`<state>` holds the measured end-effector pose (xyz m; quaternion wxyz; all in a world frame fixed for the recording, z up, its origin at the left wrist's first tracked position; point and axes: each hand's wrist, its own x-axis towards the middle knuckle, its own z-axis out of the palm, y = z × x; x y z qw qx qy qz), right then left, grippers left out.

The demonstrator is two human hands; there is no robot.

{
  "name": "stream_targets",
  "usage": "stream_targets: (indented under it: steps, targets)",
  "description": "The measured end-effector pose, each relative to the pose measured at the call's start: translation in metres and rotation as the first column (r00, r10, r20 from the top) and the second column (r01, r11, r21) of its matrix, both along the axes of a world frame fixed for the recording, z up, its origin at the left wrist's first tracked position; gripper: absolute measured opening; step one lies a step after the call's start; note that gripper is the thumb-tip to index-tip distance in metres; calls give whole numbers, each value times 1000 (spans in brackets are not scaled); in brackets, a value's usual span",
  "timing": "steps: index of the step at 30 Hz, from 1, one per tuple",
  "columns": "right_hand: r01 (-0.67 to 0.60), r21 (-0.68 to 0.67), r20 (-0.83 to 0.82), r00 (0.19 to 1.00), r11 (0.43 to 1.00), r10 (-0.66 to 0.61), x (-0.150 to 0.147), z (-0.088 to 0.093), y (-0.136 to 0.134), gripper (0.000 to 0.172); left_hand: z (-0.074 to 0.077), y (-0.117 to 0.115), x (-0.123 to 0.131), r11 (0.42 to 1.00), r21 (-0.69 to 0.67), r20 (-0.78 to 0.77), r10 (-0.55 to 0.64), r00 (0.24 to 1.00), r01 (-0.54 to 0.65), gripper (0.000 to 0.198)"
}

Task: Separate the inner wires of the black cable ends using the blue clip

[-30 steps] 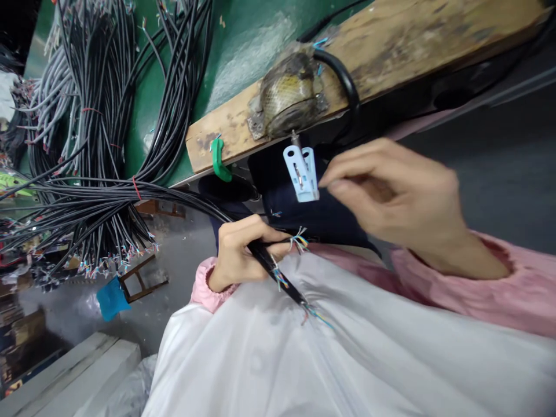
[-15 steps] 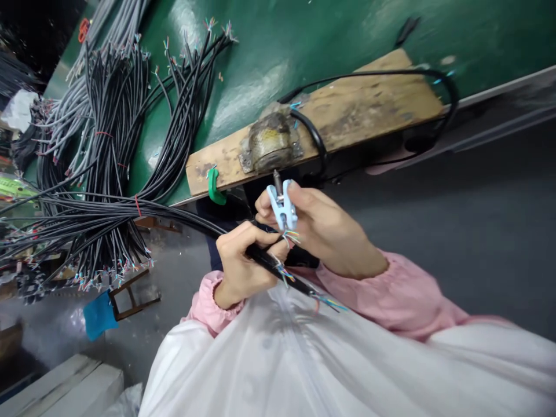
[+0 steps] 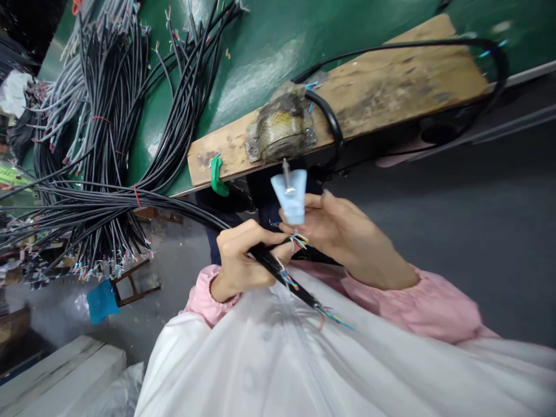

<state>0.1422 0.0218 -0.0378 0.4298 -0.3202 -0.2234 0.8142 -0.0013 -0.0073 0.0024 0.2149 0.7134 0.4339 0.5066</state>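
My left hand [image 3: 247,255] is closed around a bundle of black cables [image 3: 271,263]. Thin coloured wires [image 3: 299,238] stick out of one cable end beside its fingertips, just under a light blue plastic clip [image 3: 293,200]. That clip sits on the thin metal shaft [image 3: 285,168] of a small motor [image 3: 282,127], and its outline is smeared into a wedge. Close by on the right is my right hand [image 3: 343,234], its thumb lifted off the clip and its fingers loosely bent behind and below it. Some of those fingertips are hidden.
The motor is mounted on a wooden board [image 3: 391,87] along the edge of the green table [image 3: 347,23]. A green hook-shaped piece [image 3: 218,176] hangs at the board's left end. Big bundles of black cables [image 3: 108,87] lie at left, above a blue stool [image 3: 103,301].
My right hand has let go of the blue clip and shifted slightly right. The clip's two arms have blurred into one wedge. My left hand keeps its grip on the cables.
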Motion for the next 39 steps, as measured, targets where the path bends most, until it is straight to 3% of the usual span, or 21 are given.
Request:
stream_targets:
  steps: [5,10,14,17,19,21,27,31,35,39]
  targets:
    - [28,175,131,990,984,-51,9,1,-15,44,-14,7,-25,972,17,18,-236,972,236,17]
    - [36,386,445,868,922,-220,12,-4,-24,46,-18,11,-43,968,-75,49,-237,970,240,26]
    - [15,635,501,753,772,-427,9,-3,-31,28,-21,0,-40,994,3,80,-110,991,110,19]
    - [59,765,391,748,641,-536,2,1,-35,12,-19,-10,-33,999,45,60,-7,998,4,15]
    - [97,797,334,751,596,-569,-4,5,-37,11,-17,-15,-29,999,51,46,15,999,-17,15]
    - [106,792,326,759,601,-564,-7,8,-39,13,-14,-18,-27,999,44,15,27,1000,-28,15]
    - [79,724,354,810,685,-468,-7,11,-41,14,-11,-21,-28,1000,11,-95,16,995,-15,30]
    - [79,721,307,854,688,-420,-5,8,-38,16,-11,-24,-33,997,-63,-164,-49,985,39,36]
    - [74,746,317,834,661,-451,-4,9,-34,16,-11,-26,-35,993,-97,-174,-78,982,62,36]
    - [118,711,363,782,693,-506,-7,12,-35,19,-9,-23,-31,992,-104,-199,-86,976,66,26]
